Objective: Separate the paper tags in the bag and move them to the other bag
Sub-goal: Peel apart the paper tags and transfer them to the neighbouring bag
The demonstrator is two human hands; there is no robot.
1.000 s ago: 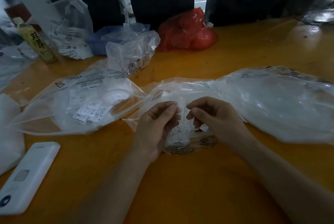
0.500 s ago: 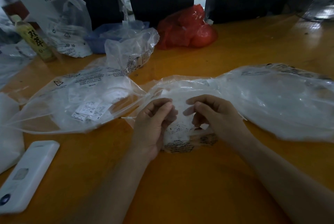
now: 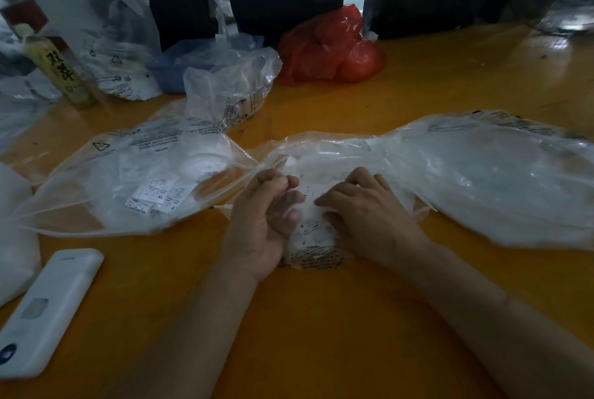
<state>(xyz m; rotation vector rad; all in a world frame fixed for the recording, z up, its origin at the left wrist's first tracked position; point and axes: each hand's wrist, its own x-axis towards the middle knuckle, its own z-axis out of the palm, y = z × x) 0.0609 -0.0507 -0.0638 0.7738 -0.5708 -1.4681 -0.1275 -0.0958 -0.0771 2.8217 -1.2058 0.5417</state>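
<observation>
Fingers (image 3: 283, 181) of left hand (image 3: 266, 221) curling, pinching paper tags (image 3: 313, 226); right hand (image 3: 363, 209) fingers bending over same pile on middle bag (image 3: 321, 154), tabletop (image 3: 321, 318). Tags looking light, thin, clingy; pinching edges likely best. Left bag (image 3: 128, 173) waiting beside.

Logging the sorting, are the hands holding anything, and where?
Both the left hand and right hand have fingertips on the paper tags in the clear bag; an actual pinch cannot be told.
</observation>
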